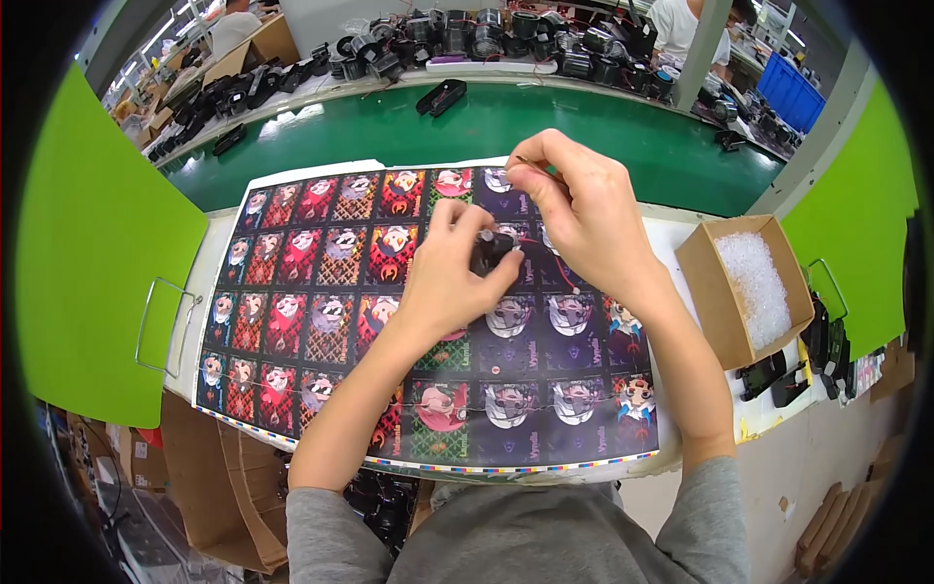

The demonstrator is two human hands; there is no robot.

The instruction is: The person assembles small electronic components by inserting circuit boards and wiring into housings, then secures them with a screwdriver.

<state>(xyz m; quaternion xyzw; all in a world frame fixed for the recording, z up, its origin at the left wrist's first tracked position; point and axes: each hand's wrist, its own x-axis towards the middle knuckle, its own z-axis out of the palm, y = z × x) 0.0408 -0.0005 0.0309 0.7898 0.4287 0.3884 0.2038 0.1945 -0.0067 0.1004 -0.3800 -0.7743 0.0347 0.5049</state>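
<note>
My left hand (449, 273) is closed around a small black motor-like part (498, 249) with a shiny end, partly hidden by the fingers. A thin red wire (557, 255) trails from near this part to the right, ending in a small pale connector (575, 289). Above and to the right, my right hand (581, 195) is raised with thumb and forefinger pinched together. Something thin and dark shows at those fingertips, too small to name. Beneath both hands lies a large printed sheet (326, 243) of colourful cartoon cards, covering the work surface.
At the right stands a cardboard box (693, 282) of small clear plastic pieces (754, 282). Beyond the sheet runs a green conveyor belt (321, 136) carrying a black casing (441, 97). Many black motor units (486, 37) crowd the far shelf. Green panels (107, 243) flank both sides.
</note>
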